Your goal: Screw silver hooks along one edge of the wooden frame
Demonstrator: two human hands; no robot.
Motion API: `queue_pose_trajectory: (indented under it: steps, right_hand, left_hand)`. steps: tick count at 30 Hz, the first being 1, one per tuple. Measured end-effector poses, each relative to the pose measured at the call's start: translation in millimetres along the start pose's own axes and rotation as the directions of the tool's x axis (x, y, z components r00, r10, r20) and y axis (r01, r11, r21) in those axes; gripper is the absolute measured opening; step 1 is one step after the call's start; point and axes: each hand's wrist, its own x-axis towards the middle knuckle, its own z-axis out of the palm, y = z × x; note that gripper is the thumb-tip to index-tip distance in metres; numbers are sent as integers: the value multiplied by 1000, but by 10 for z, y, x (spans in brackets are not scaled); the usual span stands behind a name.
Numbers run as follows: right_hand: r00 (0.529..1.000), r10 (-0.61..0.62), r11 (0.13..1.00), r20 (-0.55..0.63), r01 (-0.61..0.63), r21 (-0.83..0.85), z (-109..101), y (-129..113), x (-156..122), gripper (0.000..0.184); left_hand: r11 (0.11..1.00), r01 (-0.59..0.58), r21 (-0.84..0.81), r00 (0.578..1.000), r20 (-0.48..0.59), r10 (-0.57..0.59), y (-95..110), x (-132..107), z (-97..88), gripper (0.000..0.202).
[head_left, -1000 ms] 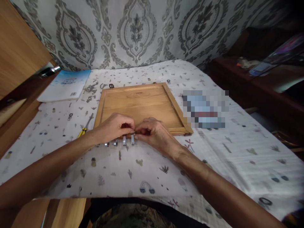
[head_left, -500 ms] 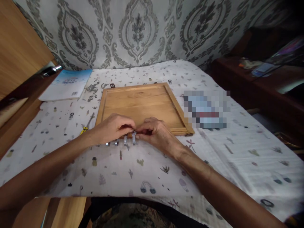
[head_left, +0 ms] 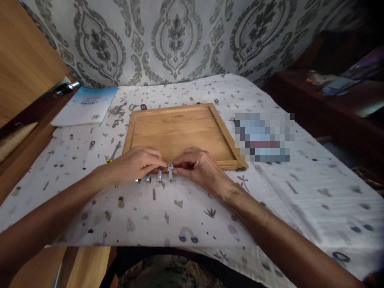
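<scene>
A shallow wooden panel with a raised frame (head_left: 180, 130) lies flat on the patterned cloth. Several silvery metal hooks stand along its near edge and stick out toward me. At the rightmost metal hook (head_left: 171, 173), my right hand (head_left: 202, 166) pinches from the right side, thumb and fingers closed. My left hand (head_left: 135, 163) rests over the near edge, its fingertips pressed together against the top of the same hook from the left. It partly covers the hooks farther left (head_left: 149, 178). Whether a small screw is between the fingertips cannot be seen.
A yellow-handled screwdriver (head_left: 115, 152) lies left of the panel, its handle partly behind my left hand. A blue and white book (head_left: 85, 107) is at the back left. Right of the panel lies a pixelated item (head_left: 261, 138). A patterned curtain (head_left: 177, 40) hangs behind.
My left fingertips have drawn slightly left and down, showing more of the top of the rightmost hook. My right hand stays almost in place. The whole view has shifted a little.
</scene>
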Motion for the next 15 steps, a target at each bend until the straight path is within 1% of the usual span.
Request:
queue_pose_trajectory:
  steps: [6,10,15]
  right_hand:
    - [1000,-14,1000,-1,14,1,3,5,0,3]
    - [1000,-28,1000,7,28,-14,-5,-1,1,2]
    - [999,-44,997,10,45,-67,-19,-31,-5,4]
  left_hand:
    - [996,-53,74,998,-29,55,-24,-25,47,39]
    - [993,-82,86,997,2,82,-16,-16,41,40]
    - [987,-68,143,997,31,64,20,-7,23,37]
